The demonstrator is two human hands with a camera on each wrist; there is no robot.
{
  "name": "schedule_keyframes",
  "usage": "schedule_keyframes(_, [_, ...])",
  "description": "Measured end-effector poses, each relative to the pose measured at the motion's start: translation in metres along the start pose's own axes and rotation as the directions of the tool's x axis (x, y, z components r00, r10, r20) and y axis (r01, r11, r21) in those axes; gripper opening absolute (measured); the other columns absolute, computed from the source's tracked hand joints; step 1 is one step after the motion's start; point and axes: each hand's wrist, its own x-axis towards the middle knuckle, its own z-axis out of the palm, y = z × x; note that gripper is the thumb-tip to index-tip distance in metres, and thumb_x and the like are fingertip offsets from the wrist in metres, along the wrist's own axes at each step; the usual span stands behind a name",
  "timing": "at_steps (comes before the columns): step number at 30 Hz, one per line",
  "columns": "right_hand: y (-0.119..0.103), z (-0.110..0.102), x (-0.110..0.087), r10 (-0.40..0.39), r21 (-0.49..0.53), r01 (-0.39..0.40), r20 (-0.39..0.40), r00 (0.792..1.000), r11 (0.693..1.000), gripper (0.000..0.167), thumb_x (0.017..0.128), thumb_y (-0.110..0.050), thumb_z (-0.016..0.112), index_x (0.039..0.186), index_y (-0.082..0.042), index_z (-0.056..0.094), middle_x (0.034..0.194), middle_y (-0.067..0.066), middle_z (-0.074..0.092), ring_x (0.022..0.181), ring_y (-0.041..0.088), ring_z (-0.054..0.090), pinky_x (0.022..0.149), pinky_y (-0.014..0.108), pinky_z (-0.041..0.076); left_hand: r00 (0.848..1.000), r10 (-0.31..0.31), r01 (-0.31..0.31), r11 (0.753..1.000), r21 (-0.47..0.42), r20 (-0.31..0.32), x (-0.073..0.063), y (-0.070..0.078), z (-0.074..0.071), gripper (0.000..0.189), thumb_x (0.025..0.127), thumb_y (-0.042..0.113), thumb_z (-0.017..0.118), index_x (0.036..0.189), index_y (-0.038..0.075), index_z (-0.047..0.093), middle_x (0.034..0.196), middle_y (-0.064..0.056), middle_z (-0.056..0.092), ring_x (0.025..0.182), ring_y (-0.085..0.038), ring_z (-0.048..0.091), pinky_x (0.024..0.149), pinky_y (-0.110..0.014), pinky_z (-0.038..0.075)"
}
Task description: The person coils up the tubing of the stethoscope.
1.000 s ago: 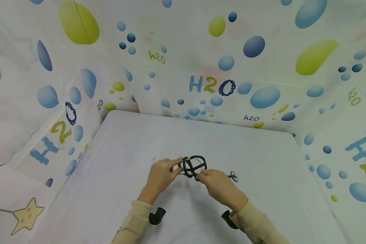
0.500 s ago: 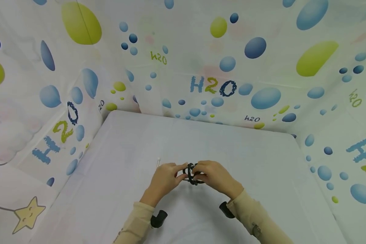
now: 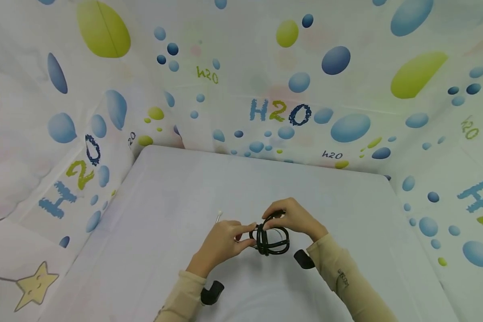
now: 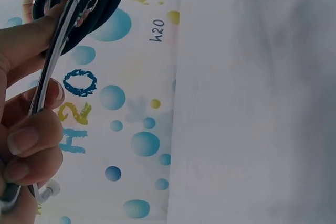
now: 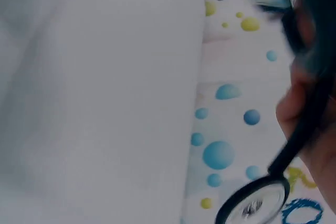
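A stethoscope, its black tubing (image 3: 274, 252) wound in loops, is held up over the table between both hands. My left hand (image 3: 221, 243) grips the metal ear tubes (image 4: 59, 45) and pinches the left side of the coil. A white ear tip (image 3: 220, 213) pokes out beyond that hand's knuckles. At the coil's upper right, my right hand (image 3: 295, 219) pinches a length of the tubing, thumb and fingers curled round it. In the right wrist view the round chest piece (image 5: 257, 205) hangs below the right hand at the tube's end.
The white table (image 3: 185, 183) spreads under the hands. A white cloth wall (image 3: 241, 67) printed with coloured drops and "H2O" stands behind and at both sides. Black wrist-worn devices (image 3: 212, 293) sit beneath the sleeves.
My right hand goes from the coil's lower right, in close to the left hand, then up and right with the tubing. The left hand keeps its grip, shifting slightly right.
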Motion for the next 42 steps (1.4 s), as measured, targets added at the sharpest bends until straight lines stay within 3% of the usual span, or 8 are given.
schedule_keyframes(7, [0.031,0.005,-0.003,-0.003,0.264,0.007,-0.016,1.0,0.965,0.019,0.087,-0.005,0.066,0.1,0.008,0.068,0.096,0.022,0.068,0.083,0.011,0.066,0.074,0.032,0.054,0.998,0.028,-0.034,0.994,-0.107,-0.057,0.003,0.0,-0.006,0.038,0.07,0.019,0.083,0.103,0.005,0.073,0.055,0.008,0.048,0.052,0.0,0.036,0.048,-0.011,0.03])
schedule_keyframes(13, [0.043,0.02,-0.004,0.01,0.328,0.02,-0.089,0.996,0.945,0.026,0.093,-0.009,0.058,0.102,0.015,0.065,0.09,0.026,0.067,0.077,0.014,0.067,0.07,0.04,0.054,0.992,-0.013,-0.011,0.982,-0.188,-0.123,0.005,-0.006,-0.007,0.037,0.069,0.016,0.083,0.102,0.002,0.073,0.054,0.007,0.05,0.051,0.001,0.036,0.047,-0.01,0.031])
schedule_keyframes(18, [0.044,0.035,-0.009,0.062,0.274,-0.023,-0.135,0.989,0.961,0.019,0.092,-0.001,0.057,0.097,0.015,0.066,0.084,0.026,0.067,0.071,0.024,0.066,0.064,0.035,0.053,0.98,-0.041,0.015,0.991,-0.132,-0.195,0.007,-0.012,-0.011,0.036,0.068,0.015,0.084,0.1,0.002,0.074,0.054,0.007,0.051,0.051,0.001,0.037,0.046,-0.012,0.031])
schedule_keyframes(24, [0.036,0.054,-0.019,0.12,0.257,-0.08,-0.143,0.982,0.963,0.015,0.091,0.007,0.051,0.092,0.014,0.065,0.08,0.026,0.066,0.064,0.017,0.063,0.055,0.026,0.049,0.965,-0.088,0.09,0.996,-0.004,-0.245,0.008,-0.019,-0.018,0.036,0.067,0.018,0.085,0.099,0.005,0.075,0.053,0.007,0.051,0.05,-0.001,0.035,0.046,-0.014,0.028])
schedule_keyframes(30, [0.008,0.073,-0.021,0.045,-0.09,-0.074,-0.293,0.955,0.993,0.01,0.086,0.002,0.059,0.09,0.003,0.068,0.077,0.009,0.058,0.061,0.004,0.047,0.052,0.02,0.043,0.954,-0.142,0.166,0.984,0.071,-0.265,0.005,-0.022,-0.015,0.037,0.067,0.019,0.085,0.099,0.005,0.075,0.054,0.004,0.055,0.048,-0.003,0.036,0.044,-0.015,0.028])
schedule_keyframes(33, [-0.007,0.084,-0.022,-0.044,-0.364,-0.096,-0.358,0.933,0.926,0.012,0.081,0.005,0.061,0.092,0.004,0.066,0.085,0.01,0.051,0.062,0.006,0.044,0.052,0.019,0.04,0.949,-0.171,0.204,0.974,0.102,-0.266,0.004,-0.023,-0.012,0.037,0.068,0.019,0.084,0.1,0.005,0.074,0.054,0.003,0.056,0.048,-0.004,0.037,0.044,-0.017,0.03])
schedule_keyframes(37, [-0.02,0.093,-0.022,-0.119,-0.553,-0.096,-0.339,0.933,0.828,0.019,0.083,0.004,0.063,0.102,0.006,0.061,0.09,0.012,0.052,0.067,0.012,0.05,0.055,0.022,0.045,0.942,-0.207,0.246,0.961,0.124,-0.263,0.002,-0.023,-0.011,0.036,0.069,0.02,0.083,0.101,0.004,0.074,0.054,0.002,0.057,0.047,-0.005,0.038,0.043,-0.017,0.031])
schedule_keyframes(42, [-0.024,0.093,-0.024,-0.188,-0.575,-0.076,-0.385,0.903,0.815,0.024,0.082,-0.004,0.071,0.101,0.004,0.062,0.086,0.008,0.06,0.072,0.015,0.058,0.061,0.024,0.05,0.941,-0.207,0.252,0.957,0.147,-0.267,0.001,-0.024,-0.012,0.037,0.069,0.02,0.084,0.101,0.006,0.074,0.054,0.003,0.056,0.047,-0.006,0.039,0.043,-0.018,0.032])
